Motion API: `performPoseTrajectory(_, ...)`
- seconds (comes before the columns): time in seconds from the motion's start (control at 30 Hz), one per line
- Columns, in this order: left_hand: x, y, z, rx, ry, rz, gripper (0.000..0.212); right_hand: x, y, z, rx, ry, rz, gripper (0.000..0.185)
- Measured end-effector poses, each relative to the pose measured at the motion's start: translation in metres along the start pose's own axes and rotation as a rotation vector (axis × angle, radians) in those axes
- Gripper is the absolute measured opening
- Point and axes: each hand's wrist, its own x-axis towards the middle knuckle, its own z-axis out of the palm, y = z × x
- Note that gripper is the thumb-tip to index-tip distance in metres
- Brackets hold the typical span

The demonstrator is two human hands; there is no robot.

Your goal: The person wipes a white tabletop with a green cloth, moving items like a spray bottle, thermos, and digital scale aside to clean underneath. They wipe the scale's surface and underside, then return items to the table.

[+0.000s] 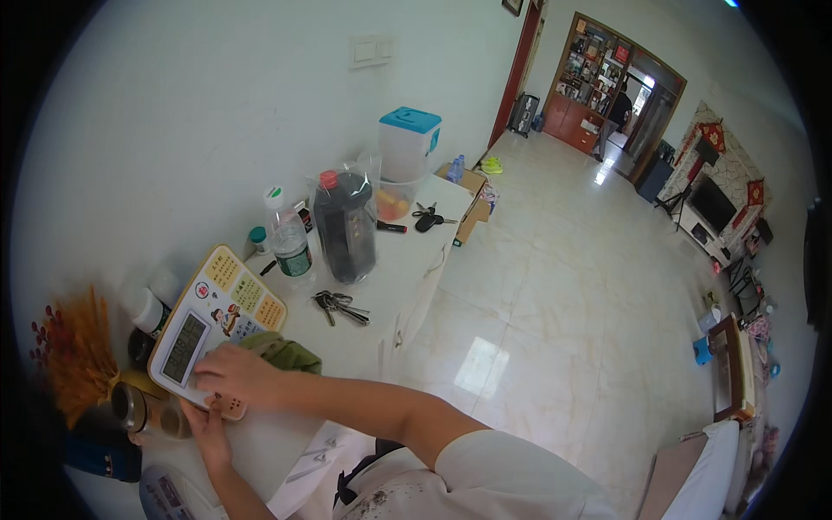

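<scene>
My left hand [207,422] grips the lower edge of a flat white and yellow electronic device [198,305], tilted up on the white cabinet top. It has a grey digital display, a cartoon figure and coloured panels with writing. My right hand [237,377] lies over the lower part of the device beside its display, with a green cloth [286,353] at the hand, partly hidden by it. Whether the fingers hold the cloth is blurred and unclear. A bunch of keys [340,307] lies on the cabinet to the right of the device.
Behind stand a clear water bottle [292,250], a large dark-filled bottle [343,227] and a blue-lidded container [408,146]. More keys [429,219] lie near the cabinet edge. Cups [136,406] and dried flowers [81,364] stand at left. A person [617,120] is in the far doorway.
</scene>
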Motion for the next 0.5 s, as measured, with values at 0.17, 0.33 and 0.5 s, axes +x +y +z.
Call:
performPoseTrajectory(0.17,0.000,-0.003,-0.012,0.066,-0.042,0.065,0.055,0.000,0.024,-0.013,-0.101,0.041,0.289,0.029)
performPoseTrajectory(0.33,0.010,-0.011,-0.011,0.160,-0.113,0.162,0.058,0.009,-0.012,0.009,-0.160,-0.017,0.055,0.031)
performPoseTrajectory(0.5,0.008,0.002,-0.010,0.013,-0.099,0.047,0.071,0.010,0.002,0.011,-0.191,-0.098,0.069,0.023)
